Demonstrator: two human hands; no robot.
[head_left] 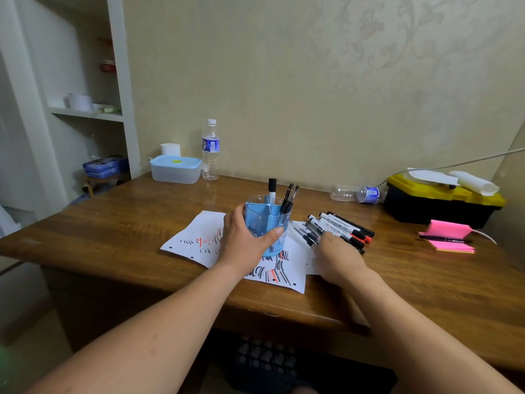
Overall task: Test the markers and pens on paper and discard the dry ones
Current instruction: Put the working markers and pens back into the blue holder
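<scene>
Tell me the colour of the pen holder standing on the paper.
The pen holder is light blue, see-through near the rim; the head view shows it best.

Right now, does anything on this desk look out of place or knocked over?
One clear plastic bottle lies on its side at the back of the desk, beside the toolbox; the other bottle stands upright. No spill shows.

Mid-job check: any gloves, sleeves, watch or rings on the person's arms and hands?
No. The left hand and right hand have no gloves, and no rings are visible. Nothing is worn at either wrist, and no sleeves come into view before the frame edge.
</scene>
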